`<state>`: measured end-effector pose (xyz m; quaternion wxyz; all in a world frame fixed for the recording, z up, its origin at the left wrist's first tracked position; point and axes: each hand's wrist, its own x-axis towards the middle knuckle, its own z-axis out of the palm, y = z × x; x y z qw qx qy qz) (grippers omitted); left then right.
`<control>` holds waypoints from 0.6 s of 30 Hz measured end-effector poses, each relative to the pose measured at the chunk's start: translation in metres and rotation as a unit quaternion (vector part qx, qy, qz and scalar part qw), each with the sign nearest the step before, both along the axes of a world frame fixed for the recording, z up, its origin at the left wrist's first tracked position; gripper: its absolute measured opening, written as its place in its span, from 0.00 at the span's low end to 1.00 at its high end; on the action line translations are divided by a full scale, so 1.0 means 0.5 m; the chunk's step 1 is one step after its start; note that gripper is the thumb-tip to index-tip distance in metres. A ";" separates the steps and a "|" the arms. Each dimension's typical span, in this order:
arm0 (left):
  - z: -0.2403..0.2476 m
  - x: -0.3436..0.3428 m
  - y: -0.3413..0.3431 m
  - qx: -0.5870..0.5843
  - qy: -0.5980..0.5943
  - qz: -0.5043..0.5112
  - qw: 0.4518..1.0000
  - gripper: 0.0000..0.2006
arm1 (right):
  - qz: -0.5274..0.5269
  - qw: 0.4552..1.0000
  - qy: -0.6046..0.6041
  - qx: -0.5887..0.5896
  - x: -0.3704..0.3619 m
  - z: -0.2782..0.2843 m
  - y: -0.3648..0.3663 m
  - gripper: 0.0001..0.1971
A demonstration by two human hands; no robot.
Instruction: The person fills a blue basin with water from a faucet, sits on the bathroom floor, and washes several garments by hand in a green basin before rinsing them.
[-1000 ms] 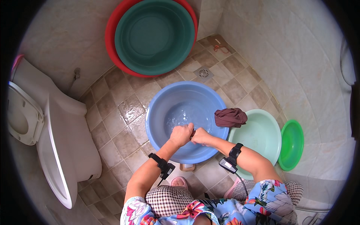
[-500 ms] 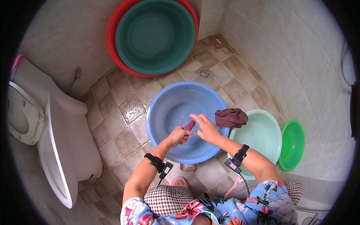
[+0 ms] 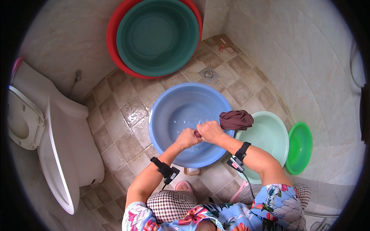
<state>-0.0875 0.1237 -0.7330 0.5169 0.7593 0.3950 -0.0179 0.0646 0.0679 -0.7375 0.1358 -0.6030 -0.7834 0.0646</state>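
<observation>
My left hand point(image 3: 188, 138) and my right hand point(image 3: 211, 131) are both closed around a bunched maroon cloth point(image 3: 197, 134), only a bit of which shows between my fists. They are above the near part of a large blue basin point(image 3: 158, 101), which has a little water in its bottom. Another part of maroon cloth point(image 3: 236, 120) hangs in a bundle over the basin's right rim; whether it is joined to the piece in my hands is hidden behind my right hand and forearm.
A pale mint basin point(image 3: 278, 127) stands right of the blue one, with a bright green basin point(image 3: 300, 148) beyond it. At the far side, a dark green basin point(image 3: 154, 38) sits inside a red one point(image 3: 112, 36). A toilet point(image 3: 73, 142) is at left, and a floor drain point(image 3: 208, 74) lies past the blue basin.
My right hand has gone from open fingers to a closed grip on the cloth beside my left hand. My left fist has turned slightly, and less of the cloth shows.
</observation>
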 end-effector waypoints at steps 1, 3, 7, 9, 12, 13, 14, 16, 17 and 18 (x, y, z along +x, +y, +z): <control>-0.002 0.001 -0.003 0.151 0.005 -0.010 0.988 0.09 | -0.025 0.999 0.015 -0.032 -0.007 0.000 -0.001 0.04; -0.007 -0.001 0.001 0.216 0.031 -0.049 0.975 0.07 | -0.062 0.992 0.038 -0.103 -0.018 0.002 -0.007 0.04; -0.007 -0.010 0.017 0.319 0.054 -0.130 0.937 0.06 | -0.141 0.957 0.118 -0.224 -0.045 0.001 -0.013 0.06; -0.009 -0.012 0.019 0.352 0.036 -0.156 0.922 0.06 | -0.168 0.925 0.221 -0.261 -0.049 -0.028 -0.025 0.07; -0.029 -0.019 0.022 0.401 -0.019 -0.167 0.900 0.08 | -0.217 0.831 0.386 -0.336 -0.065 -0.036 -0.046 0.06; -0.039 -0.019 0.022 0.417 -0.043 -0.172 0.892 0.09 | -0.236 0.787 0.440 -0.362 -0.067 -0.034 -0.050 0.06; -0.042 -0.028 0.023 0.432 -0.060 -0.174 0.883 0.09 | -0.258 0.740 0.469 -0.407 -0.079 0.000 -0.045 0.06; -0.038 -0.035 0.023 0.441 -0.061 -0.182 0.877 0.11 | -0.304 0.635 0.516 -0.488 -0.089 0.064 -0.046 0.08; -0.033 -0.033 0.023 0.446 -0.065 -0.186 0.873 0.11 | -0.310 0.596 0.556 -0.490 -0.089 0.058 -0.050 0.09; -0.030 -0.030 0.024 0.455 -0.076 -0.187 0.867 0.12 | -0.314 0.555 0.593 -0.491 -0.092 0.046 -0.057 0.10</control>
